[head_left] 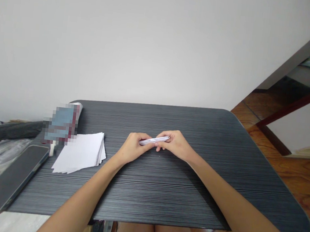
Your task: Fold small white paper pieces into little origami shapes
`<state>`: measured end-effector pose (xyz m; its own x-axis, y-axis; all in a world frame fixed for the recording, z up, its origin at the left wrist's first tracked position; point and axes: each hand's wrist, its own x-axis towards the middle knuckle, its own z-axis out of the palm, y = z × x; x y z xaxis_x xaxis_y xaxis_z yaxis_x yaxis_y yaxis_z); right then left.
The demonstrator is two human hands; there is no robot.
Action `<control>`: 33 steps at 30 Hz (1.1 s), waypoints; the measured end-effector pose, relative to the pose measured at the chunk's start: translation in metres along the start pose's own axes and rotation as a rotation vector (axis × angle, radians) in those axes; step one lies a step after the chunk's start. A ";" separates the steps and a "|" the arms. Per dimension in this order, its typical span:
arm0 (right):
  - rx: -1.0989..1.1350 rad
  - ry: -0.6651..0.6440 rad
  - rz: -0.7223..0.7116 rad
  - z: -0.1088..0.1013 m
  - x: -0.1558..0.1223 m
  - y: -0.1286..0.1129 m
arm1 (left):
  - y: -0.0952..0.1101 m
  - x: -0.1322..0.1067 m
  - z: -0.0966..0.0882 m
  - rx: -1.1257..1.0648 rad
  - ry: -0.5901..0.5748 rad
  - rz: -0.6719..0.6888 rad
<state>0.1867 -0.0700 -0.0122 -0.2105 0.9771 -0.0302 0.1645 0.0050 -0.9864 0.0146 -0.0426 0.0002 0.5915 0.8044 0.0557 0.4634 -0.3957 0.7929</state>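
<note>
Both my hands meet over the middle of a dark grey ribbed table [163,190]. Between them lies a narrow folded piece of white paper [152,141], held just above the tabletop. My left hand [132,148] pinches its left end with curled fingers. My right hand [175,144] closes over its right end, fingers wrapped on top. Only a thin strip of the paper shows between the hands.
A stack of white paper sheets [80,152] lies at the table's left. Behind it stands a blurred-out object [61,122]. A dark flat slab [9,180] overhangs the left edge. A wall rises behind the table; wooden floor [290,171] lies to the right.
</note>
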 end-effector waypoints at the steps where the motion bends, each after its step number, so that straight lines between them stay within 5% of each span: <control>1: 0.002 0.001 0.010 0.000 0.000 -0.001 | 0.000 0.000 0.000 -0.004 0.008 -0.001; 16: 0.112 -0.041 0.092 -0.001 0.003 -0.001 | 0.002 0.002 0.000 -0.323 -0.143 -0.155; 24: 0.340 -0.134 0.240 -0.008 0.003 0.001 | 0.000 0.005 -0.003 -0.701 -0.235 -0.384; 33: 0.345 -0.114 0.266 -0.003 0.003 0.000 | 0.000 0.003 -0.003 -0.706 -0.304 -0.377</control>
<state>0.1888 -0.0666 -0.0114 -0.3127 0.9048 -0.2889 -0.0992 -0.3337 -0.9375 0.0142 -0.0391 0.0021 0.6784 0.6332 -0.3727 0.2045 0.3244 0.9235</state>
